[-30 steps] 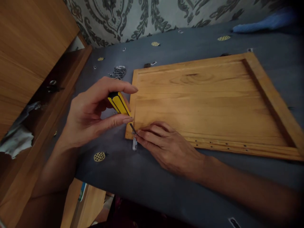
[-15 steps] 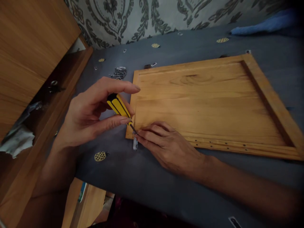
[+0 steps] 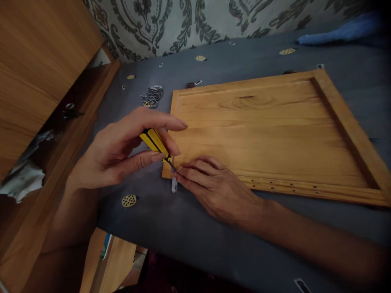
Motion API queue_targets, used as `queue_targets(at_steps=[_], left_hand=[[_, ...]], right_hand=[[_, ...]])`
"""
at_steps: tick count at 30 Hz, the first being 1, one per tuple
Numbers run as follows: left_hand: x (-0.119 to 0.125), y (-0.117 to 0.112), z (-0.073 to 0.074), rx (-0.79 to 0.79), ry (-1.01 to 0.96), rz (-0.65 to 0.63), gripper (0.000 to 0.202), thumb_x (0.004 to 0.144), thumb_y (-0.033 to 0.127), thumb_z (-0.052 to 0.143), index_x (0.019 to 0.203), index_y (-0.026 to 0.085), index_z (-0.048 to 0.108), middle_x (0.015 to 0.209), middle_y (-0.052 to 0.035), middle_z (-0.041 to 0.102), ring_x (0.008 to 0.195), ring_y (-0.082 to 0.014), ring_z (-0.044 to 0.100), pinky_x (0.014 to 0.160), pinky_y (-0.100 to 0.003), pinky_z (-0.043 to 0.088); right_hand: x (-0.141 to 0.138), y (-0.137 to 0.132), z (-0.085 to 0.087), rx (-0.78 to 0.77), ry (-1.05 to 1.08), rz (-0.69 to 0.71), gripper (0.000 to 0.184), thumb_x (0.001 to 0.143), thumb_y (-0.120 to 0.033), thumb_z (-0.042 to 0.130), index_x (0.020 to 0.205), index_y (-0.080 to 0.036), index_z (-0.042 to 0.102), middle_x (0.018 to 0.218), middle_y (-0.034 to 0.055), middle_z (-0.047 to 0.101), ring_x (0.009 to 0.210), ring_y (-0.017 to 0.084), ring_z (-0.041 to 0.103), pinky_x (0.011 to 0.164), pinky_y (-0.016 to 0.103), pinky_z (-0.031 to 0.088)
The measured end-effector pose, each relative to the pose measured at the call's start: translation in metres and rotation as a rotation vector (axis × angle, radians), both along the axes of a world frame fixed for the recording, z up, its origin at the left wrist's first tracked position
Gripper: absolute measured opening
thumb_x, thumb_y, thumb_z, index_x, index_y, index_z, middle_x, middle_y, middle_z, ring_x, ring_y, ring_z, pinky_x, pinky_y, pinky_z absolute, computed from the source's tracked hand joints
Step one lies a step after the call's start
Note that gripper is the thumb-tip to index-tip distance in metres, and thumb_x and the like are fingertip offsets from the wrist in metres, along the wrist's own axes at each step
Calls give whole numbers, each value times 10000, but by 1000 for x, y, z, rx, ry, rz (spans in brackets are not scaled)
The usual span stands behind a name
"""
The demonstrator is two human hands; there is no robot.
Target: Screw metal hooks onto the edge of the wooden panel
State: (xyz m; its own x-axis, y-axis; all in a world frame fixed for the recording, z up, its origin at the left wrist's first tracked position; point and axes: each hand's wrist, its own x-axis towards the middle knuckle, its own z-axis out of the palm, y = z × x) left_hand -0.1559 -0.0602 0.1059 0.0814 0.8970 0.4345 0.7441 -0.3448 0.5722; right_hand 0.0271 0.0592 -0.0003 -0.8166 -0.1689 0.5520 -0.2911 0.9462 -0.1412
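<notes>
My left hand (image 3: 114, 152) is closed around the yellow and black handle of a screwdriver (image 3: 153, 140), with the index finger lifted off it. The shaft slants down to a small light metal bracket (image 3: 174, 185) at the near left corner of a framed wooden panel (image 3: 259, 126). My right hand (image 3: 216, 189) lies on the panel's near edge, its fingertips pressed together at the bracket beside the screwdriver tip. Those fingertips hide the exact point of contact and any screw there. Part of the bracket sticks out past the panel's edge.
The panel lies on a dark cloth (image 3: 152, 224) with pineapple prints. Several grey metal pieces (image 3: 152, 95) are heaped beyond my left hand. A wooden cabinet (image 3: 36, 61) with a shelf stands at left. Blue fabric (image 3: 342, 32) lies at the back right, below a patterned wall.
My left hand has shifted slightly down and right, and its fingers have moved around the screwdriver handle. The tip stays at the bracket. My right hand and the panel have not visibly moved.
</notes>
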Motion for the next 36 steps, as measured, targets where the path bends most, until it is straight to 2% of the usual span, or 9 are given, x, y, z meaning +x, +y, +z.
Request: queue_targets(at_steps=[4,9,14,18,23,26,30,32,36], left_hand=[[-3,2,-1,-17,24,-16,478,850,203,679,1297,287,531,1038,-24,647,896,-191,706,777,-348,594],[-9,6,-4,113,167,46,520,794,263,764,1274,302,565,1093,-27,652,866,-162,669,804,-341,590],[-13,4,-4,93,143,46,573,795,318,757,1317,324,521,1053,4,631,828,-146,692,721,-303,606],[-15,4,-6,40,107,13,590,802,260,749,1336,312,503,1169,-44,607,864,-166,704,698,-303,617],[-11,4,-8,31,54,33,579,792,230,762,1312,319,523,1197,-59,604,862,-177,708,706,-308,626],[-9,3,-6,3,55,-11,567,817,194,730,1322,330,512,1132,-27,623,861,-178,722,702,-296,627],[-10,3,-3,26,15,-36,538,819,154,717,1309,275,531,1052,-13,630,850,-171,727,702,-287,624],[-10,4,-2,97,-43,4,523,799,160,741,1280,254,557,1046,-16,627,819,-167,726,671,-283,623],[-6,10,-6,215,-177,197,409,772,153,776,1142,226,617,972,1,654,801,-157,721,615,-253,611]], right_hand=[[1,1,0,-1,-23,16,316,956,-85,400,1143,-87,655,1053,93,713,979,237,579,873,406,463],[0,1,0,1,-15,10,300,953,-83,416,1134,-75,656,1040,89,711,967,235,582,890,399,455],[0,0,1,-1,-32,16,318,957,-87,401,1140,-101,660,1044,89,712,975,231,574,883,405,464],[0,0,0,-7,-30,16,322,955,-82,400,1138,-83,665,1029,94,710,973,233,567,886,407,462],[0,0,0,-8,-43,20,318,944,-74,426,1162,-95,657,1039,97,703,996,235,559,889,416,455],[1,0,0,-2,-33,14,301,952,-85,428,1140,-106,662,1041,86,707,979,230,568,879,397,456],[1,1,1,-3,-35,23,283,950,-87,443,1138,-78,655,1037,92,707,971,234,579,881,392,455],[1,1,1,-14,-27,31,285,942,-78,450,1144,-51,648,1035,106,705,973,240,580,882,402,457],[1,0,0,-29,-34,31,307,943,-89,439,1168,-77,648,1040,106,704,994,238,574,876,407,466]])
